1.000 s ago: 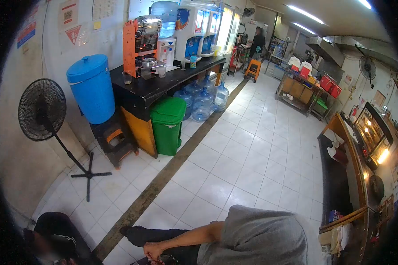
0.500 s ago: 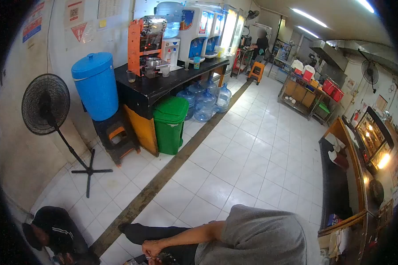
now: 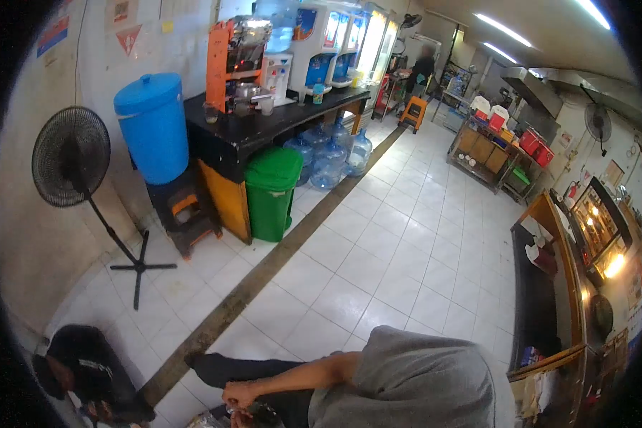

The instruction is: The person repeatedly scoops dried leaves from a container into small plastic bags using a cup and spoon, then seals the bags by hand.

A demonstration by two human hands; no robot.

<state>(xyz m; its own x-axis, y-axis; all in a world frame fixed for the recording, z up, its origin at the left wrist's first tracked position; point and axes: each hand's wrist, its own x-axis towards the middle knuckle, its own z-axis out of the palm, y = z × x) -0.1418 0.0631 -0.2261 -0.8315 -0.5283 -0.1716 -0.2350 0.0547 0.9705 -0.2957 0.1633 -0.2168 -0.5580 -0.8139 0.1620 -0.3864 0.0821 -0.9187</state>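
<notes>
A bare forearm reaches left from a grey short sleeve at the bottom of the head view. It ends in my right hand (image 3: 240,394), its fingers closed around something small that I cannot make out. Just below, at the frame's lower edge, a bit of my left hand (image 3: 242,418) shows, its fingers mostly hidden. A dark, shiny object (image 3: 266,414) lies close beside both hands, over the dark trousers (image 3: 253,371). Clear, crinkled material (image 3: 205,420) is left of the hands.
A crouching person in black (image 3: 93,364) is at the lower left. Behind are a stand fan (image 3: 71,157), blue drum (image 3: 151,132), green bin (image 3: 272,192) and black counter (image 3: 250,132) with dispensers. Another person (image 3: 421,71) stands far back. A wooden counter (image 3: 574,285) runs along the right.
The room has shifted slightly in view. My right hand has moved a little left and up, and more of the clear material shows beside it. The crouching person's hands have come into view.
</notes>
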